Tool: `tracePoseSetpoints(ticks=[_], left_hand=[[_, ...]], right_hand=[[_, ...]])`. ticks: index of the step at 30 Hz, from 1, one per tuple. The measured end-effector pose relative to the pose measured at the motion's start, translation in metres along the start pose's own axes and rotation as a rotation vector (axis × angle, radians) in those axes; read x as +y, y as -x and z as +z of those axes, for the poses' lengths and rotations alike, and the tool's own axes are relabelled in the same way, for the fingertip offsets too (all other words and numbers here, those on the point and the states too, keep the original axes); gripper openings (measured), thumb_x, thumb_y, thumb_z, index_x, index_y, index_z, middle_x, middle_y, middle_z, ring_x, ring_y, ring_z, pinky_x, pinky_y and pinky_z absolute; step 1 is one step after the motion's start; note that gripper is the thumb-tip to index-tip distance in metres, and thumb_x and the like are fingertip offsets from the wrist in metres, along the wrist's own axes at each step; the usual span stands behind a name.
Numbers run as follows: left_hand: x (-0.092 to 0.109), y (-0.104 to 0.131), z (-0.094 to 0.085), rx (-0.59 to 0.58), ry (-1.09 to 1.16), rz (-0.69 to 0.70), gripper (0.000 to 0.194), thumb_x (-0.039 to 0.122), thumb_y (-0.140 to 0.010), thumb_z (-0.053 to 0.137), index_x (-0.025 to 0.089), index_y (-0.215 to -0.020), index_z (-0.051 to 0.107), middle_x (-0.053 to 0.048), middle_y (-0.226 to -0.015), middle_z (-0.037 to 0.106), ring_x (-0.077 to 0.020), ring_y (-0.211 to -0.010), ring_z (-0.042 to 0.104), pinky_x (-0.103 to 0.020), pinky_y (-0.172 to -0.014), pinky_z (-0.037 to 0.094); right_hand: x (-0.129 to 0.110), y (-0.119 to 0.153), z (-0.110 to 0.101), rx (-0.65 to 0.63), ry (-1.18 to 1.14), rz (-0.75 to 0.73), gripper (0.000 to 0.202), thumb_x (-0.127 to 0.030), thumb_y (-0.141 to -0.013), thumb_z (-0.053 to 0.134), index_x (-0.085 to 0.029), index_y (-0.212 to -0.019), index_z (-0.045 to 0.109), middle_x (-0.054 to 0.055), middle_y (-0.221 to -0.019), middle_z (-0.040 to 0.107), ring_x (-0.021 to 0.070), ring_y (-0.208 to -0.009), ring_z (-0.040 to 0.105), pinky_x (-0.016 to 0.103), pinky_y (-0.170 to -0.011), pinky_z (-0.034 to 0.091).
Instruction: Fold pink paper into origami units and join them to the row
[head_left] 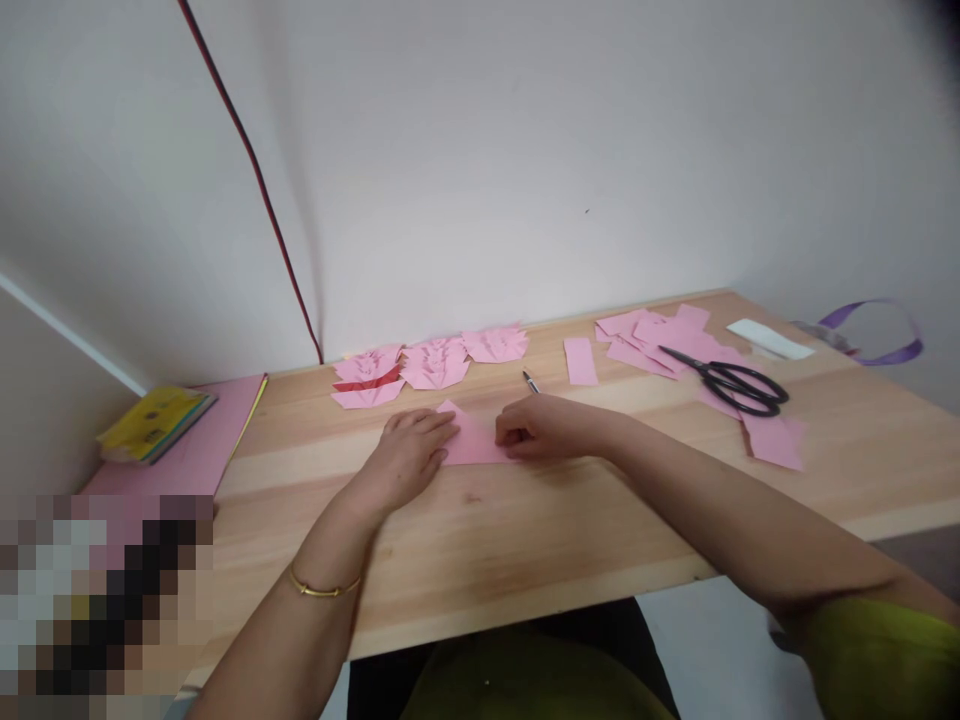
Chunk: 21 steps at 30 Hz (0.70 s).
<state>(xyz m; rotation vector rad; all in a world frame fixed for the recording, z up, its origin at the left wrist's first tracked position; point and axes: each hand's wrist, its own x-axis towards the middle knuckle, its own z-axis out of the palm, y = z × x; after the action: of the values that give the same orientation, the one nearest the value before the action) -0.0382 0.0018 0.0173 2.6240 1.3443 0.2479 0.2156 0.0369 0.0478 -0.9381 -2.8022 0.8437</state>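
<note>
A piece of pink paper (472, 437) lies on the wooden table (480, 540) in front of me, with a pointed corner at its upper left. My left hand (411, 455) rests palm down, its fingers stretched out over the paper's left end. At the right end, my right hand (544, 428) is closed, with curled fingers pressed onto the paper; its fingertips are partly hidden. Just beyond the right hand lies a pen (531, 381). Several pleated pink paper pieces (435, 363) stand in a row along the wall, and a red strip (367, 382) shows at the left one.
Black-handled scissors (739, 388) lie on loose pink papers (660, 335) at the right. A narrow pink strip (580, 361), a white strip (769, 339) and a purple ribbon (907, 345) are farther back. At left, a yellow packet (154, 422) sits on pink sheets (202, 465).
</note>
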Motion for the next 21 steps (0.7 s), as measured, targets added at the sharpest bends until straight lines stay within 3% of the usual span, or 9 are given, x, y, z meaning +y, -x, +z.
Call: tracePoseSetpoints(ticks=[7, 9, 12, 15, 19, 21], left_hand=[[0.005, 0.002, -0.011, -0.016, -0.048, -0.033, 0.033, 0.027, -0.085, 0.051, 0.025, -0.117, 0.061, -0.006, -0.128, 0.057, -0.0250, -0.115, 0.048, -0.043, -0.098, 0.033], [0.011, 0.003, -0.016, -0.031, -0.053, -0.046, 0.025, 0.031, -0.084, 0.054, 0.022, -0.105, 0.065, -0.007, -0.111, 0.062, -0.0233, -0.102, 0.054, -0.039, -0.090, 0.038], [0.019, 0.004, -0.022, -0.080, -0.093, -0.089, 0.018, 0.034, -0.081, 0.058, 0.018, -0.080, 0.064, -0.006, -0.085, 0.059, -0.0201, -0.078, 0.055, -0.034, -0.073, 0.041], [0.024, 0.003, -0.022, -0.090, -0.081, -0.093, 0.020, 0.033, -0.078, 0.061, 0.017, -0.068, 0.058, -0.005, -0.078, 0.055, -0.0198, -0.076, 0.052, -0.032, -0.068, 0.040], [0.027, 0.004, -0.017, -0.062, -0.011, -0.049, 0.008, 0.025, -0.080, 0.058, 0.017, -0.079, 0.060, -0.006, -0.085, 0.055, -0.0198, -0.083, 0.050, -0.032, -0.072, 0.040], [0.028, 0.006, -0.015, -0.055, 0.008, -0.027, 0.015, 0.020, -0.081, 0.054, 0.019, -0.093, 0.063, -0.006, -0.089, 0.055, -0.0192, -0.083, 0.050, -0.032, -0.072, 0.040]], right_hand=[[0.001, 0.000, -0.002, -0.004, -0.014, 0.008, 0.014, -0.012, -0.073, 0.056, -0.016, -0.083, 0.066, 0.003, -0.078, 0.064, 0.0120, -0.066, 0.054, 0.021, -0.060, 0.037], [0.002, -0.001, 0.000, 0.017, 0.005, -0.009, 0.015, -0.012, -0.074, 0.055, -0.017, -0.083, 0.066, 0.003, -0.079, 0.064, 0.0124, -0.067, 0.054, 0.022, -0.061, 0.037], [0.005, -0.004, 0.005, 0.101, 0.062, -0.004, 0.015, -0.013, -0.077, 0.053, -0.017, -0.085, 0.065, 0.004, -0.082, 0.065, 0.0142, -0.072, 0.056, 0.023, -0.064, 0.038], [0.011, -0.008, 0.010, 0.215, 0.165, 0.083, 0.018, -0.016, -0.080, 0.051, -0.017, -0.092, 0.064, 0.007, -0.092, 0.066, 0.0169, -0.078, 0.058, 0.025, -0.067, 0.038], [0.015, -0.010, 0.012, 0.323, 0.222, 0.155, 0.018, -0.019, -0.084, 0.049, -0.017, -0.097, 0.063, 0.008, -0.099, 0.065, 0.0183, -0.081, 0.058, 0.027, -0.069, 0.037], [0.015, -0.010, 0.013, 0.335, 0.194, 0.147, 0.016, -0.020, -0.085, 0.049, -0.017, -0.094, 0.063, 0.007, -0.096, 0.065, 0.0179, -0.082, 0.058, 0.026, -0.069, 0.037]])
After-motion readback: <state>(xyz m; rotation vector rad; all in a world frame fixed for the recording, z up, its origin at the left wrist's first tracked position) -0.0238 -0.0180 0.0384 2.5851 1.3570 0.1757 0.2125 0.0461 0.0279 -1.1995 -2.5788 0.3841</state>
